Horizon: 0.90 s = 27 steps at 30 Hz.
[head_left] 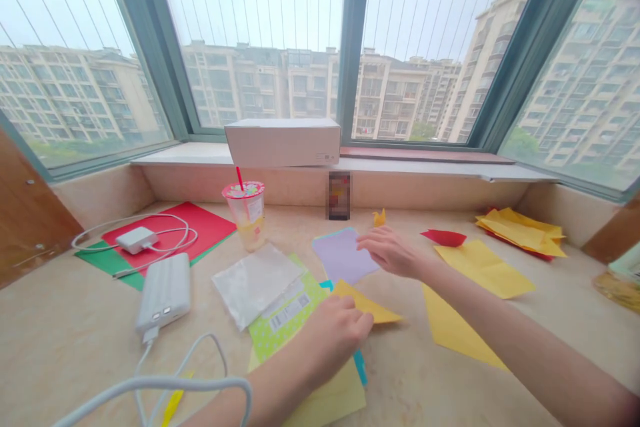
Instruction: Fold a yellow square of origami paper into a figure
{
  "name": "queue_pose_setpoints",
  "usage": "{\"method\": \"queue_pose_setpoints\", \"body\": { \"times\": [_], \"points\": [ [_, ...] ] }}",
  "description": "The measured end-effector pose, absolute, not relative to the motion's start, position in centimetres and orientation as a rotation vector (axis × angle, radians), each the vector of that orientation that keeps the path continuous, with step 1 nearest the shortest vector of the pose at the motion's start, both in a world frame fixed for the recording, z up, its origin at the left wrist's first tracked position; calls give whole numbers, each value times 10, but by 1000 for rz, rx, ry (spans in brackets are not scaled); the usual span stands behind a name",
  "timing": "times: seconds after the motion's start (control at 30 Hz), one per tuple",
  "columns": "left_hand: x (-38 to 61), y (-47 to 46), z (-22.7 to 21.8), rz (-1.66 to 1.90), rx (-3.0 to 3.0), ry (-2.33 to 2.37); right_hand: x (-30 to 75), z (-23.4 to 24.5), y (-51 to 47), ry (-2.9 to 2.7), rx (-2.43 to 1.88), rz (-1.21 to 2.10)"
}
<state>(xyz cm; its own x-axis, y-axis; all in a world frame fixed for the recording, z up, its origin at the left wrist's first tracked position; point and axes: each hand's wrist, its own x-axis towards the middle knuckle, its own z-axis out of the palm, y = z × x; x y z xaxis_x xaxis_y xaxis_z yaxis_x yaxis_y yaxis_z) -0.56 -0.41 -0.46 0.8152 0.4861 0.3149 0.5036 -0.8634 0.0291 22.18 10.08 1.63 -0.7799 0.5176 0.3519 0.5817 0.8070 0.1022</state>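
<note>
My left hand (340, 330) has its fingers curled over a folded orange-yellow paper (383, 310), whose pointed end sticks out to the right. The hand hides the paper's left part. Beyond it, my right hand (387, 250) is stretched out with loosely bent fingers at the right edge of a lilac paper sheet (340, 250); nothing shows in its grasp. A small folded yellow paper figure (379, 217) stands just behind the right hand. Beneath the left forearm lie a green dotted paper packet (270, 333) and a pale yellow sheet (345, 397).
Yellow sheets (485, 270) and a red folded paper (444, 237) lie right. At left are a lidded cup with straw (245, 213), a power bank (167, 290), and white cables (150, 383) near my left forearm. A phone-like object (339, 197) leans on the back wall.
</note>
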Motion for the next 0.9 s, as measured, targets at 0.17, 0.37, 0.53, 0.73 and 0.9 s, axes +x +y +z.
{"method": "queue_pose_setpoints", "body": {
  "times": [0.17, 0.37, 0.53, 0.73, 0.9],
  "points": [
    [-8, -6, -5, -448, -2877, -800, 210, 6, 199, -2811, -723, -432],
    [-9, -4, -12, -498, -2871, -733, 208, -9, 245, -2889, -605, -512],
    [-9, -1, -18, -547, -2840, -689, 212, -11, 255, -2900, -568, -550],
    [-9, -1, -18, -532, -2874, -703, 215, -8, 253, -2845, -593, -595],
    [-10, -2, -16, -514, -2887, -712, 214, -7, 249, -2827, -605, -622]
  ]
}}
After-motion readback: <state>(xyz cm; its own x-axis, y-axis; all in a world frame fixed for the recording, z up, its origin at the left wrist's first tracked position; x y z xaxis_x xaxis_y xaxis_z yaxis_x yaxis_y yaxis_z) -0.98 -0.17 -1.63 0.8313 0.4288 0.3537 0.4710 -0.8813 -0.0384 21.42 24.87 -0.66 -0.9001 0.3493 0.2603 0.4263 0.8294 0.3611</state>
